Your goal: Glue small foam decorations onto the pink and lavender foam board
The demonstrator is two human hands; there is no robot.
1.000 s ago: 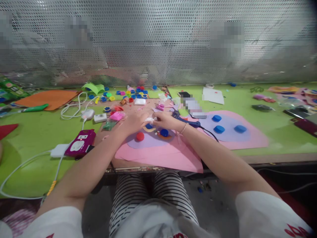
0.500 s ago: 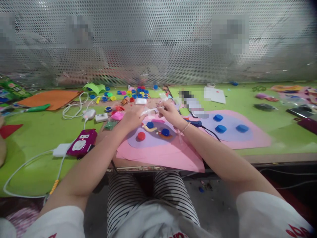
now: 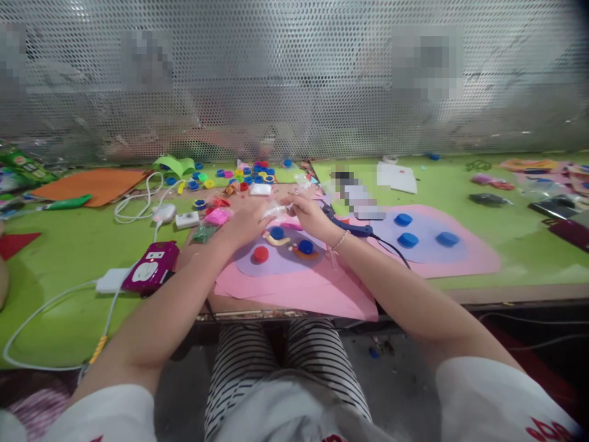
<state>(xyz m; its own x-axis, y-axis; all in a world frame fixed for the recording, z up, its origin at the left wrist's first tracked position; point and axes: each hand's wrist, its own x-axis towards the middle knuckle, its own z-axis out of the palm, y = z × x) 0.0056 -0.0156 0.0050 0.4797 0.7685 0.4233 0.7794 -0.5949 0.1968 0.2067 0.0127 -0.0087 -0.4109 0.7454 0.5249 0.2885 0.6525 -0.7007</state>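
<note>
Between my two hands is a small clear plastic bag point(image 3: 276, 212) with something whitish in it. My left hand point(image 3: 251, 222) grips its left side, while the fingers of my right hand point(image 3: 306, 213) pinch the right end. Just below lies a purple paper shape point(image 3: 248, 265) on a pink sheet point(image 3: 294, 288). On it rest a red bottle cap point(image 3: 261, 254), a blue cap point(image 3: 277, 233) with a cream curved strip point(image 3: 278, 241), and another blue cap point(image 3: 305, 247) with an orange-brown piece under it. A pink strip point(image 3: 292, 226) lies near my fingers.
A dark blue corded tool point(image 3: 354, 228) lies beside my right wrist. To the right, a second pink sheet point(image 3: 478, 261) bears three blue caps. At left are a purple power strip point(image 3: 151, 267) and white cables. Several loose caps point(image 3: 257, 175) and a perforated metal panel point(image 3: 294, 80) stand behind.
My right hand has shifted slightly left, closer to my left hand, and the plastic between them looks more bunched. The caps on the paper have not moved.
</note>
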